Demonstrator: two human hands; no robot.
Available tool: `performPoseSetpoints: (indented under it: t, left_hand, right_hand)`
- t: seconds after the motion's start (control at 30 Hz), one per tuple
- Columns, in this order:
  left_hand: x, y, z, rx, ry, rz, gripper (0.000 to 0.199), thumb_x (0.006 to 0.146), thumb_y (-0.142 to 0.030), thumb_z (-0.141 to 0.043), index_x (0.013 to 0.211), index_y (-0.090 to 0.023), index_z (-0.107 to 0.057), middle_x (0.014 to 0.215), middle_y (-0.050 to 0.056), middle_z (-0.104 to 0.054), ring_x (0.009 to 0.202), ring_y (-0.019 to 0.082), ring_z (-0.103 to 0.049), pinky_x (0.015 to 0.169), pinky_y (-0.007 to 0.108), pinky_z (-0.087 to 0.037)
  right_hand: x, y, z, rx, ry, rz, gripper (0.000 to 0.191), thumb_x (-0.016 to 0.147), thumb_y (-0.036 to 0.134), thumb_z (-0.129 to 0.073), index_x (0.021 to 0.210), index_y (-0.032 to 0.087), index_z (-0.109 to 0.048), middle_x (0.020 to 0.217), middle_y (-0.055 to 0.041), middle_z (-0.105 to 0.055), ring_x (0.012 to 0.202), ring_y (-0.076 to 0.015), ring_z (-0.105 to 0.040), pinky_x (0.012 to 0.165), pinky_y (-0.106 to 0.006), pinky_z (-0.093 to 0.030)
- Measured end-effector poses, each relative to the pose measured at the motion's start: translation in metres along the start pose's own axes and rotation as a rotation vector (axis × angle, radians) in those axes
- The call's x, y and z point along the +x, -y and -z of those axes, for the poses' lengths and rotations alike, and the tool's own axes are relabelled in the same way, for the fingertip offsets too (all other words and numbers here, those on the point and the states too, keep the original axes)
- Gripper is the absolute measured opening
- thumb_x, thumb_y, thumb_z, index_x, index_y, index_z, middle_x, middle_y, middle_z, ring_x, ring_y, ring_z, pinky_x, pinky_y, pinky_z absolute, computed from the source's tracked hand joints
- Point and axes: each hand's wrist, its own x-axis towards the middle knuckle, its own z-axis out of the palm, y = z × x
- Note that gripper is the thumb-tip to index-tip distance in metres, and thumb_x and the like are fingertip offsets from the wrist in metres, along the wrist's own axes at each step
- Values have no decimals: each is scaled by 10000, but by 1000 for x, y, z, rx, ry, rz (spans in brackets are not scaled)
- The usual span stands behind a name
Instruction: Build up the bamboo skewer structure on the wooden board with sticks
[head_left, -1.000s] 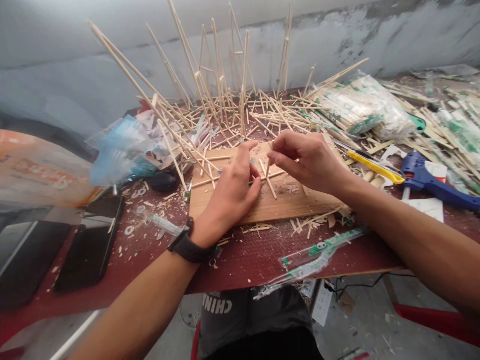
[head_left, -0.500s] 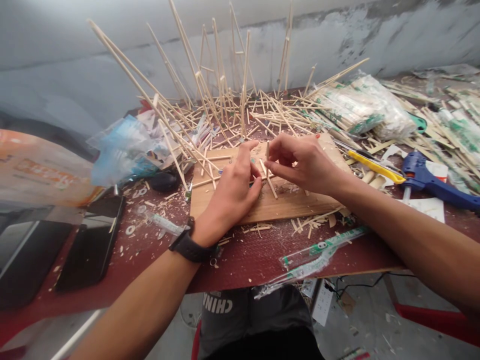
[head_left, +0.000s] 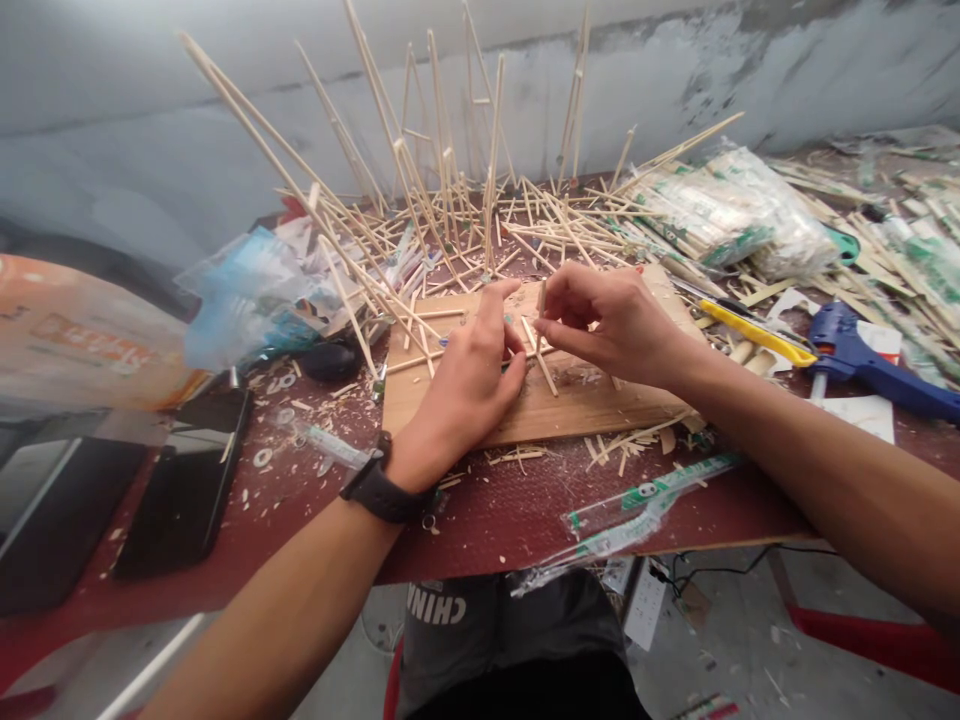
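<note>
My right hand (head_left: 611,320) pinches a short upright wooden stick (head_left: 541,305) between thumb and fingers. The lower end of that stick is at a crossing of thin sticks (head_left: 546,368) over the wooden board (head_left: 600,400). Just left of it, my left hand (head_left: 480,360), with a black watch on the wrist, rests on the board with fingers curled. It lies over a long stick that runs along the board; whether its fingers grip that stick is hidden. More joined sticks (head_left: 424,340) lie at the board's left part.
Tall stick frames (head_left: 491,160) stand behind the board amid loose sticks. At right are a yellow cutter (head_left: 757,333), a blue glue gun (head_left: 862,350) and bagged sticks (head_left: 705,215). Left are a black phone (head_left: 184,490) and plastic bags (head_left: 247,290). Wrappers (head_left: 645,505) lie near the front edge.
The whole view has shifted slightly. Both hands keep nearly the same pose, and the short stick stays upright in my right hand.
</note>
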Motion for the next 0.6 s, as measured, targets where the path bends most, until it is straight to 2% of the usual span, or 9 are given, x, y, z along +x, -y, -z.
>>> performPoseSetpoints:
  t: [0.4, 0.6]
  left_hand:
    - [1, -2, 2, -22, 22, 9, 595, 866, -2, -589, 1415, -156, -418, 875, -7, -682, 836, 179, -707, 831, 374, -593]
    - [1, -3, 4, -12, 6, 4, 600, 855, -6, -623, 1407, -155, -439, 847, -21, -693, 779, 164, -698, 815, 367, -589]
  right_hand:
    - [0, 0, 1, 15, 5, 1, 79, 886, 205, -644, 842, 180, -583, 645, 62, -545, 537, -48, -447, 521, -236, -347]
    - [-1, -2, 1, -4, -8, 36, 77, 898, 178, -643, 827, 168, -615, 641, 55, -554, 541, -49, -447, 521, -232, -347]
